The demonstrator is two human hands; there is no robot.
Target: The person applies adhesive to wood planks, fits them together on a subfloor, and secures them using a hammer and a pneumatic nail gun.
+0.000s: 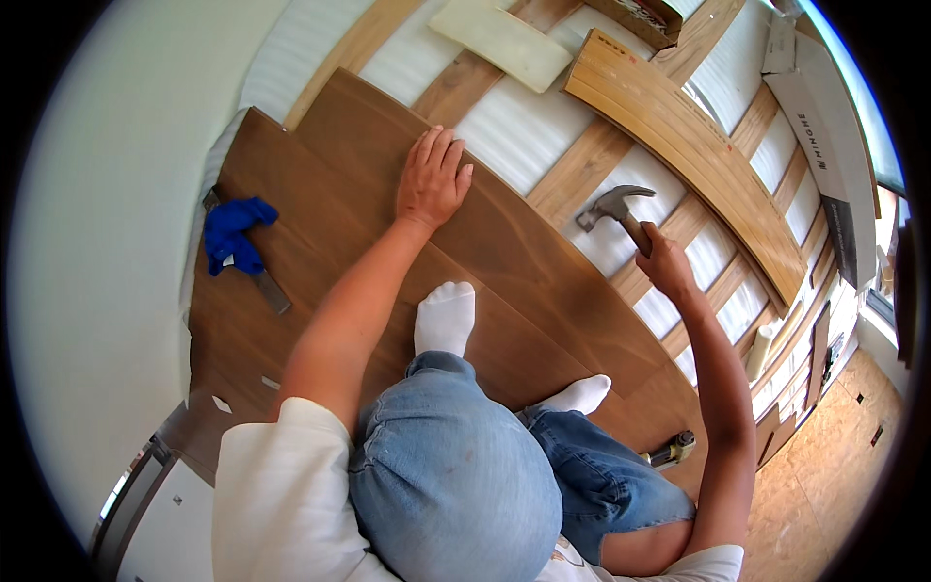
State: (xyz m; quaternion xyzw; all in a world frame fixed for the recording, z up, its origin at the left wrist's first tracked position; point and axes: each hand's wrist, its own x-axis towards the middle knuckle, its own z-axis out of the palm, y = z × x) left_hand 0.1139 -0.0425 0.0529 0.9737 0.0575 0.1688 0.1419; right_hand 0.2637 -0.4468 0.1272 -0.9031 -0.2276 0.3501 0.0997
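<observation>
My left hand [432,180] lies on the far edge of a brown floorboard [514,233], its fingers stretched out over the edge. In my right hand [666,264] is a claw hammer [613,208], gripped by its handle. The hammer's head is just beyond the outer board's edge, over the wooden battens [579,173] and white foam sheet [504,131]. Whether the head touches anything there, I cannot tell. More brown boards lie joined side by side under my white-socked feet.
At the left, a blue cloth [233,233] lies over a metal bar [272,294] by the wall. Beyond the boards are a pale plank stack [689,160], a cream panel [502,44] and a long white carton [824,145]. A dark-and-yellow tool [671,449] rests near my right knee.
</observation>
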